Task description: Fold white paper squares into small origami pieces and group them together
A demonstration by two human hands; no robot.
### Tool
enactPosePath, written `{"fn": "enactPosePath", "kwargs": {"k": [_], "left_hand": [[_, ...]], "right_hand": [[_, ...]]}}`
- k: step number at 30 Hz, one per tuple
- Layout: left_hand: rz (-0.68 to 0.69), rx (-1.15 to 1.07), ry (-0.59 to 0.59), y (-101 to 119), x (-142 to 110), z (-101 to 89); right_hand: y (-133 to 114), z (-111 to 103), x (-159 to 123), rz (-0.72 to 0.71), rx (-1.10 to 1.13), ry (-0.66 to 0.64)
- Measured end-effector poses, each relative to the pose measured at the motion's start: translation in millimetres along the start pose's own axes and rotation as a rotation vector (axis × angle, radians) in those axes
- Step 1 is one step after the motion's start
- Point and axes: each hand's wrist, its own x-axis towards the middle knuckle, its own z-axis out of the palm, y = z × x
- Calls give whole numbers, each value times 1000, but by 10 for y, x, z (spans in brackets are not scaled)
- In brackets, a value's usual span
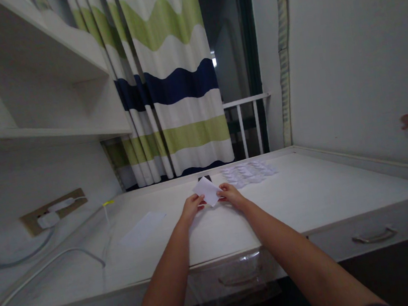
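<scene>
A small white sheet of paper (209,190), turned corner-up like a diamond, is held just above the desk between both hands. My left hand (193,208) pinches its left corner, and my right hand (231,195) grips the right corner. Behind the paper, a dark flat object (204,178) shows only in part. Several folded white paper pieces (250,173) lie in rows on the desk, just beyond my right hand. To the left rests a stack or sheet of white paper (144,226).
The white desk (306,189) has drawers with metal handles (375,236) along its front. A white cable (81,249) runs over the left side, near a wall socket with plugs (49,219). A shelf (43,131) overhangs at left; a striped curtain (180,86) hangs behind.
</scene>
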Motion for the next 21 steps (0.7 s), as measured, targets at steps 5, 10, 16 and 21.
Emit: {"fn": "enactPosePath", "kwargs": {"k": [5, 10, 16, 21], "left_hand": [[73, 29, 90, -15, 43, 2], [102, 59, 58, -37, 65, 9], [94, 79, 60, -35, 48, 24], [23, 35, -14, -17, 20, 35]], "right_hand": [[-4, 25, -29, 28, -61, -65], [-43, 58, -83, 26, -83, -88], [-43, 45, -95, 11, -100, -142], [-28, 42, -61, -5, -73, -93]]}}
